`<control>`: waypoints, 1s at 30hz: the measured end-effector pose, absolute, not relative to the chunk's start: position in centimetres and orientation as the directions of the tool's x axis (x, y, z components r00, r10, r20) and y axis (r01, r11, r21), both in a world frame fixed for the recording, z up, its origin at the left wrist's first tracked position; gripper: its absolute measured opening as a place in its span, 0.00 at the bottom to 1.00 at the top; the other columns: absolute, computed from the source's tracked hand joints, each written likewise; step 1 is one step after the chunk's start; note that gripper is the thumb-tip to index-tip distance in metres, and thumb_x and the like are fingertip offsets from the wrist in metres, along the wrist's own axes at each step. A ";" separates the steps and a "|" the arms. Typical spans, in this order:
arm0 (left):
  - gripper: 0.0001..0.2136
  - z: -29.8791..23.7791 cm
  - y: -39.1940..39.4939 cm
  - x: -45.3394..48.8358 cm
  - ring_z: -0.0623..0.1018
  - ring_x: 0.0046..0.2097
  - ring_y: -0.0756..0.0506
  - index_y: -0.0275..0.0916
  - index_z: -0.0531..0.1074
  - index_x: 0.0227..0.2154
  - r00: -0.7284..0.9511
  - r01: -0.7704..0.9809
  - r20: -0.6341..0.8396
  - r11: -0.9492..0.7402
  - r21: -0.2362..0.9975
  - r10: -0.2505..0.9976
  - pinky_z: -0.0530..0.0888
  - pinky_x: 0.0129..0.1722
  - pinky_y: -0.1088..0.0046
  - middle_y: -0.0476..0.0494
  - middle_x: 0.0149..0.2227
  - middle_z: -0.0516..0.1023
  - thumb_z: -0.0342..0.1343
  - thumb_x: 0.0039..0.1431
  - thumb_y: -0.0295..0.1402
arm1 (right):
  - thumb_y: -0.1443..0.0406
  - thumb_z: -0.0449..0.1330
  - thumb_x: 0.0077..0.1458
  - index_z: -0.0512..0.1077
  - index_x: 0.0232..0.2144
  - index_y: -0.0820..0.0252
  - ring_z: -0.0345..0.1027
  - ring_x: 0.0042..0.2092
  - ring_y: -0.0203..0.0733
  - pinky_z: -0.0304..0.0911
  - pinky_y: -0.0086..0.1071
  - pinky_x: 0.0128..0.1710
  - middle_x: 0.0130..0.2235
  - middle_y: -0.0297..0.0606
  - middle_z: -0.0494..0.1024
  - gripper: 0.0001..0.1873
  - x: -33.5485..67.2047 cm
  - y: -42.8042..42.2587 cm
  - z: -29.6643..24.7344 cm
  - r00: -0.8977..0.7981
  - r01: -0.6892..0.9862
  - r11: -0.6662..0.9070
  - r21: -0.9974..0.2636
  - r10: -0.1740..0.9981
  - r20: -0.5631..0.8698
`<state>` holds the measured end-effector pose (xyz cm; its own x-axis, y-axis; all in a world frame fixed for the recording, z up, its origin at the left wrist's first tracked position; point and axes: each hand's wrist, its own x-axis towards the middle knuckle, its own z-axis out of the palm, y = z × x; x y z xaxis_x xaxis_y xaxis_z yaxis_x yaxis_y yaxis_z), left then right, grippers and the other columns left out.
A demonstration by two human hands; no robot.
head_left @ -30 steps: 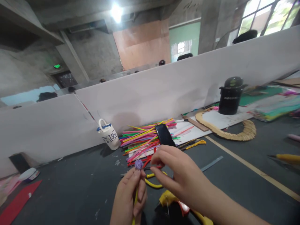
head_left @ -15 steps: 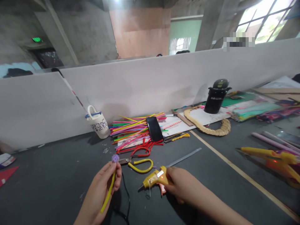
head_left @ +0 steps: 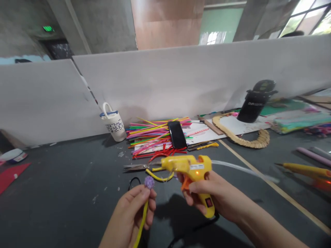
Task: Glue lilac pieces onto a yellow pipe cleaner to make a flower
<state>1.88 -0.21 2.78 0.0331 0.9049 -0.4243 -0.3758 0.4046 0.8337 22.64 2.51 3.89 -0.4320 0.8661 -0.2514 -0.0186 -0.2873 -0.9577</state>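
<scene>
Spread beneath and around the fingers (head_left: 152,204) with a dark grey tabletop (head_left: 64,193), flecked to their left with pale marks (head_left: 121,154) and crossed to their right by a slanting tan strip (head_left: 292,200). Closed off ahead of the fingers by a white partition (head_left: 168,82), divided by a slanting seam (head_left: 89,89) up and to their left. Backed farther off by bare concrete wall (head_left: 106,24), then, nearly straight beyond the fingers, by a pinkish-tan panel (head_left: 168,31), with pale green wall (head_left: 224,20) and a small bright window (head_left: 212,38) to its right. Daylit far right of the fingers through a dark-framed window (head_left: 307,19); marked far left by a glowing green sign (head_left: 48,28) above a dark doorway (head_left: 58,49).
</scene>
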 end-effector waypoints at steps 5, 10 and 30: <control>0.15 1.6 -0.6 2.5 0.66 0.15 0.57 0.34 0.77 0.21 0.037 -0.391 -0.499 0.472 0.790 0.866 0.59 0.13 0.84 0.51 0.17 0.72 0.70 0.37 0.41 | 0.64 0.65 0.42 0.73 0.27 0.61 0.61 0.25 0.31 0.57 0.24 0.26 0.25 0.31 0.72 0.08 20.6 1.1 3.7 -0.231 -0.205 -0.217 -0.954 0.958 -0.169; 0.14 0.6 -0.6 2.5 0.66 0.16 0.56 0.35 0.77 0.22 0.046 -0.386 -0.516 0.492 0.781 0.855 0.61 0.15 0.83 0.51 0.18 0.73 0.70 0.39 0.41 | 0.63 0.62 0.43 0.73 0.29 0.57 0.68 0.30 0.40 0.63 0.31 0.30 0.28 0.34 0.75 0.08 18.4 0.1 3.1 -0.108 0.009 -0.226 -0.974 0.968 -0.225; 0.08 0.5 -1.4 3.3 0.71 0.25 0.53 0.36 0.79 0.24 0.029 -0.507 -0.498 0.443 0.740 0.866 0.69 0.27 0.82 0.49 0.21 0.76 0.67 0.46 0.36 | 0.67 0.59 0.43 0.67 0.30 0.57 0.68 0.29 0.37 0.64 0.30 0.30 0.30 0.31 0.73 0.07 16.8 0.5 2.4 0.139 0.162 -0.079 -0.984 0.989 -0.056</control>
